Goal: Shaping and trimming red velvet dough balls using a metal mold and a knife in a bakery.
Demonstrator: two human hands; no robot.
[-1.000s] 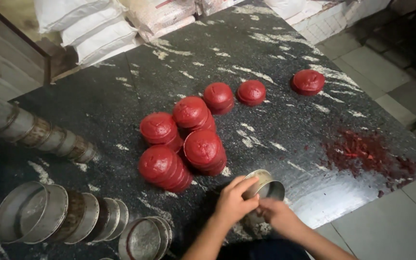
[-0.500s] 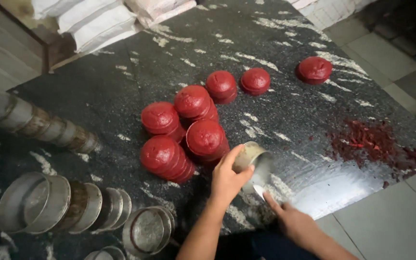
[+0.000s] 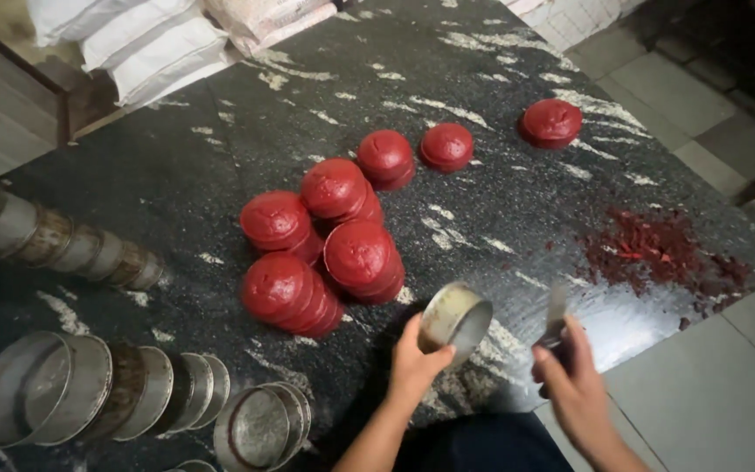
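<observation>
Plainly, seen from beside the slab:

Landmark: the heap of red domed cakes sat mid-slab on the dark speckled stone table; everything below is placed from it.

Left hand: the left hand was closed around a round metal tin, lifted off the stone just on the near side of the heap, tilted so its open mouth faced away from the cakes.

Right hand: the right hand was curled about a thin flat blade, further from the heap than the tin and apart from it; what the blade's tip was doing I could not tell.

Loose cakes: three single red cakes lay beyond the heap, the farthest off alone.

Crumbs: a patch of red scrapings lay well clear of the heap, on the blade hand's side.

Empty tins: rows of nested metal tins lay on their sides on the heap's other flank.

Doing it well, as I judged: the tin wanted a firm grip by its wall, the blade run flat along the inside, and the tin kept tilted away from the finished cakes so scrapings fell clear of them.
</observation>
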